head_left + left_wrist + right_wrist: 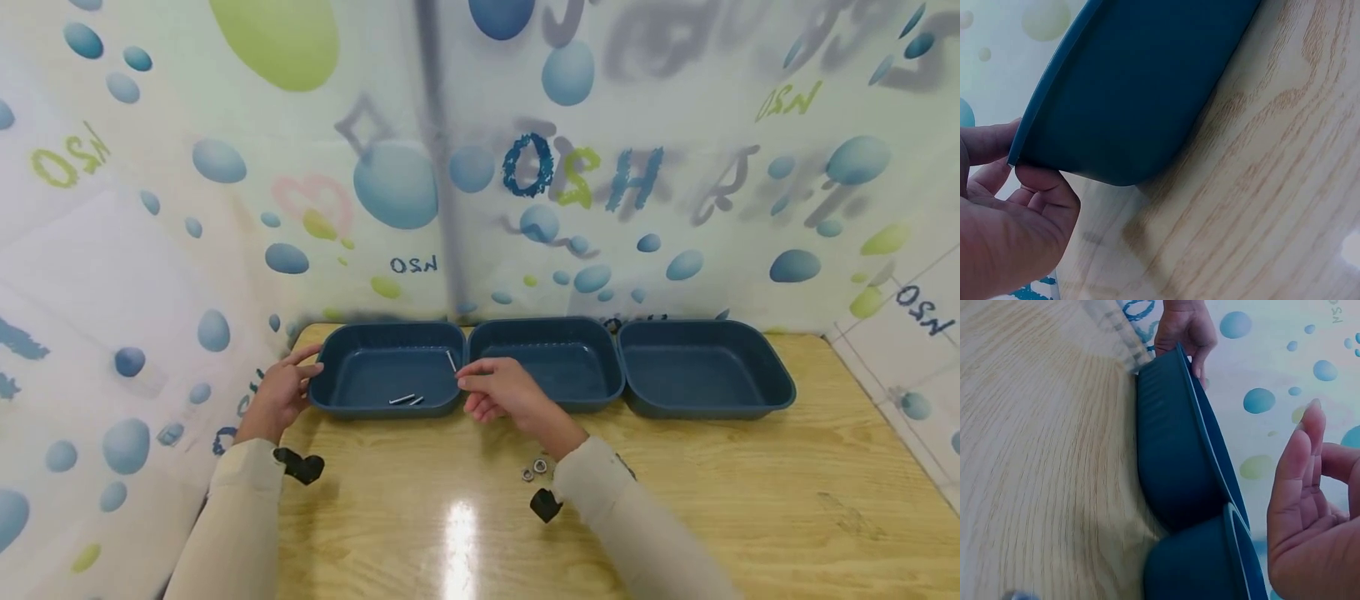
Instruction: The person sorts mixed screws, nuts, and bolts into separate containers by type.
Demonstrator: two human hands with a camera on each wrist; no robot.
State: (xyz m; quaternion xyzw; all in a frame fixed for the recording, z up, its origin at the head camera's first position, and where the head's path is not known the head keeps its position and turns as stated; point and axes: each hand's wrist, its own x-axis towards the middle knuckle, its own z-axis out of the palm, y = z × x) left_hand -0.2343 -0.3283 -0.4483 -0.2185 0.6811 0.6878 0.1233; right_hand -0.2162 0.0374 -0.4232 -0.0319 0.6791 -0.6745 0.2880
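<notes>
My left hand (281, 394) grips the left end of the left dark blue plastic bin (386, 412). In the left wrist view its thumb and fingers lie on either side of the rim (1054, 78). Over the right side of that same bin, my right hand (510, 393) pinches a thin silver screw (451, 360) between thumb and fingertips. Several more silver screws (402, 399) lie on the bin's floor, near its front wall. In the right wrist view the right hand (1313, 519) is above the rims, with the screw hidden.
A middle bin (551, 324) and a right bin (708, 410) continue the row along the wall. Metal nuts (540, 466) lie on the wooden table (390, 500) by the right sleeve. A patterned sheet (495, 233) hangs behind the bins.
</notes>
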